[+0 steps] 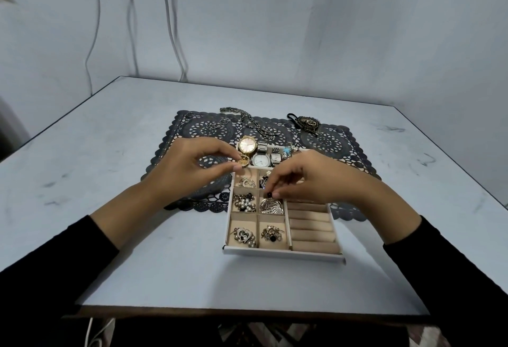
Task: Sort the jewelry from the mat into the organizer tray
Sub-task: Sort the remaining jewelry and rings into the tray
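Note:
A beige organizer tray (283, 253) with a white rim lies on the front of a black lace mat (341, 140). Its small left compartments hold brooches (244, 235), and watches (247, 145) fill the long back compartment. My left hand (187, 170) pinches a small gold ring (243, 163) at the tray's back left corner. My right hand (305, 179) pinches a small dark bead-like piece (269, 195) over a middle compartment holding a silver brooch (271, 206). The ring rolls (312, 234) on the tray's right are bare where they show.
On the mat's far side lie several rings (215, 124), a chain necklace (251, 122) and a dark ornate piece with a black cord (306, 123). The grey table (110, 137) ends at a wall behind and an edge near me. Cables hang on the wall.

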